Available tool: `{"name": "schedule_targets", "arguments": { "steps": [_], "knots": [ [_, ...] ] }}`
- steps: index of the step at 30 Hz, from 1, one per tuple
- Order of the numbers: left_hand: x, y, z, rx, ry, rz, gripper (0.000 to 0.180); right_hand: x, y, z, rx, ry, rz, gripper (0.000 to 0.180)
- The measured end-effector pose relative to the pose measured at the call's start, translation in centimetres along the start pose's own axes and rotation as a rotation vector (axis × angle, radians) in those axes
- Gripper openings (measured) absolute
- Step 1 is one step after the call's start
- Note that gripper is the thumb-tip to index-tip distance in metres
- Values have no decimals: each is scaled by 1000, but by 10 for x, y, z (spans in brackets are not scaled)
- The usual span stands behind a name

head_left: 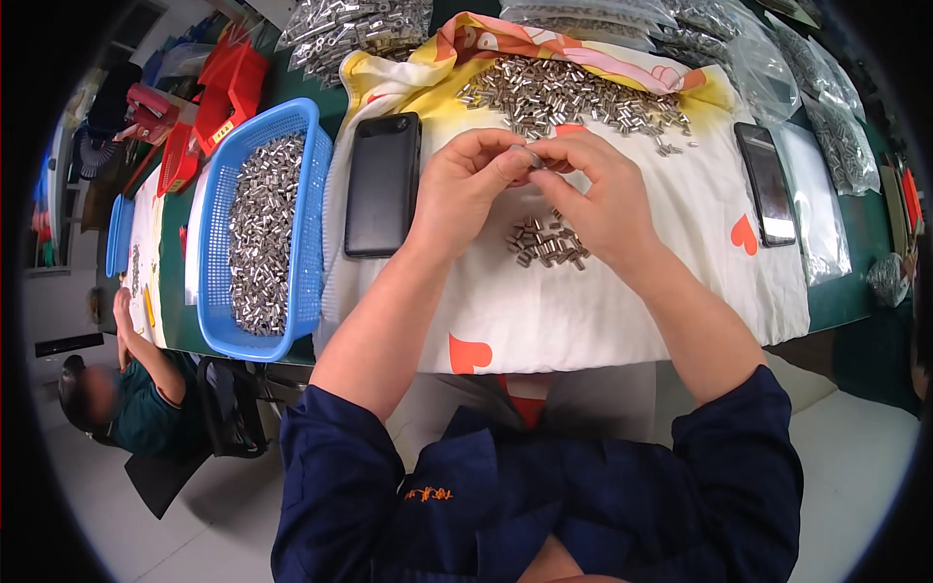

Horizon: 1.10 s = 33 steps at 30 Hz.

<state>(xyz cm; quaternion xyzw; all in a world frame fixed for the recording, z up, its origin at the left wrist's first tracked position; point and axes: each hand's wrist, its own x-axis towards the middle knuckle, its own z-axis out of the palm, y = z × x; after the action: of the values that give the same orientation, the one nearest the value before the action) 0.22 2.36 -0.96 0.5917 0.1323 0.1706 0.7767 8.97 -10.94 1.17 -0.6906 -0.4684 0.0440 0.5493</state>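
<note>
Left hand point(466, 189) and right hand point(598, 199) raised above white heart-printed cloth point(622, 301), fingers point(505, 165) pinched narrow on small silver metal sleeve point(533, 155); likely risk: slipping from grip, dropping among loose sleeve cluster point(546, 243) beneath and becoming indistinguishable.

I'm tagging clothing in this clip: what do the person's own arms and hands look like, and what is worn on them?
Both hands, left hand and right hand, are bare, with no gloves. Forearms are uncovered; dark blue jacket sleeves are pushed up to the elbows. Small orange embroidery marks the jacket.
</note>
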Motion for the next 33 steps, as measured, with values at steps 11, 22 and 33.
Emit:
{"name": "schedule_targets", "arguments": {
  "steps": [11, 22, 33],
  "knots": [
    [-2, 4, 6, 122, -11, 43, 22, 6, 10, -5, 195, -101, 289, 20],
    [23, 24, 32, 125, -38, 11, 20, 15, 16, -14, 892, -52, 576, 33],
    [60, 43, 79, 645, -191, -110, 22, 11, 33, -64, 1136, 30, 604, 24]
  ]
}}
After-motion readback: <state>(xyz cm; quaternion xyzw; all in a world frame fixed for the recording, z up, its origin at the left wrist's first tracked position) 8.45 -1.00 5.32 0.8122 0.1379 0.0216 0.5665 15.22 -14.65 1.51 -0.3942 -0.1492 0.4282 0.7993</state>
